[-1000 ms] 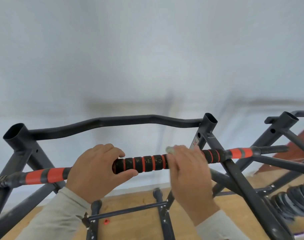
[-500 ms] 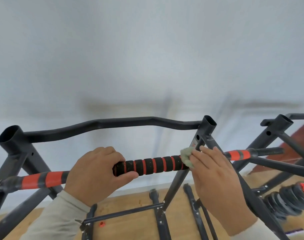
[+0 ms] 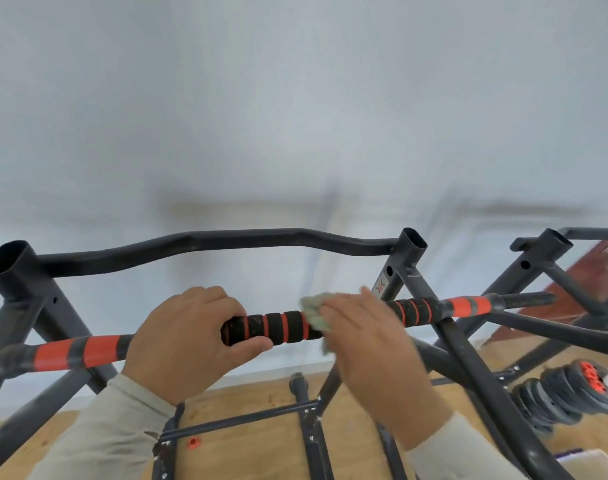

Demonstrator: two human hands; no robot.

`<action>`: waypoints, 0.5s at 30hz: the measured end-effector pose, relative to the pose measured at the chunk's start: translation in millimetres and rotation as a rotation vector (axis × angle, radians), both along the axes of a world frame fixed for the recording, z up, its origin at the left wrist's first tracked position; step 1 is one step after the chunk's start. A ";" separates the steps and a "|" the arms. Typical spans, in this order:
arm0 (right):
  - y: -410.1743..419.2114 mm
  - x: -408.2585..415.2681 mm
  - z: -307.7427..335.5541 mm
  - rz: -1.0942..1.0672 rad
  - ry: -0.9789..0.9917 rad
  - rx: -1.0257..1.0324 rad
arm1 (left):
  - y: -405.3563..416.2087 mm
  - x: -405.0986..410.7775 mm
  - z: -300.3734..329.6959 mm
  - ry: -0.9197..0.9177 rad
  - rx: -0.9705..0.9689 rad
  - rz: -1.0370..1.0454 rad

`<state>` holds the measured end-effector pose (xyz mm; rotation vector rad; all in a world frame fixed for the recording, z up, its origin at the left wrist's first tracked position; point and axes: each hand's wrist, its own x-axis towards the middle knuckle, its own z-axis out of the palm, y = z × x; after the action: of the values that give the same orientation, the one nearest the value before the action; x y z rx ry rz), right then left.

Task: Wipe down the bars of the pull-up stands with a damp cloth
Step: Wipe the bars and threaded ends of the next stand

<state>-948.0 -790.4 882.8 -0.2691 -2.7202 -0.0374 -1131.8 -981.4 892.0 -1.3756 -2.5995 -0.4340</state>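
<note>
Head view: pale wall far, wooden floor [image 3: 261, 441] near.
Stands: two dark pull-up stands; near stand [image 3: 469, 368], second [image 3: 534, 261] far right.
Bar [image 3: 278, 327]: one, black-orange, horizontal.
Left hand [image 3: 188, 341]: curled round bar.
Right hand [image 3: 368, 348]: blurred; presses cloth [image 3: 313, 313] on bar mid-right; exact finger posture unclear.
Weight plates [image 3: 559, 393]: one stack, right.

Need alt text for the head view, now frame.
A person's right hand presses a pale green cloth onto a black-and-orange foam-gripped bar while the left hand grips it. Dark grey stand frames surround it, on a wood floor.
</note>
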 end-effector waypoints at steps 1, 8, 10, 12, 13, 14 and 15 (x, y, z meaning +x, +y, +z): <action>17.0 13.0 3.9 -0.085 -0.023 0.022 | -0.2 -0.2 -0.6 0.001 0.002 -0.002; 8.1 16.3 11.5 -0.265 0.086 -0.031 | 0.3 0.4 -0.7 0.017 0.025 -0.002; -31.1 -6.9 -0.3 -0.148 0.161 -0.152 | 0.3 0.0 -0.5 0.024 0.011 0.001; -58.8 -21.9 -6.0 -0.054 0.223 -0.231 | 0.1 0.6 -0.2 0.036 0.002 0.003; -62.3 -24.0 -5.9 -0.011 0.221 -0.222 | 0.1 1.2 0.5 0.036 0.000 0.005; -55.9 -23.6 -4.8 0.026 0.198 -0.186 | 0.3 1.8 1.0 0.029 -0.002 0.007; -45.7 -19.5 -1.9 0.041 0.149 -0.146 | 0.5 2.1 1.7 0.020 -0.003 0.007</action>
<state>-967.6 -836.1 880.9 -0.2475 -2.5819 0.1861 -1129.6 -980.9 893.7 -1.3647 -2.5888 -0.4139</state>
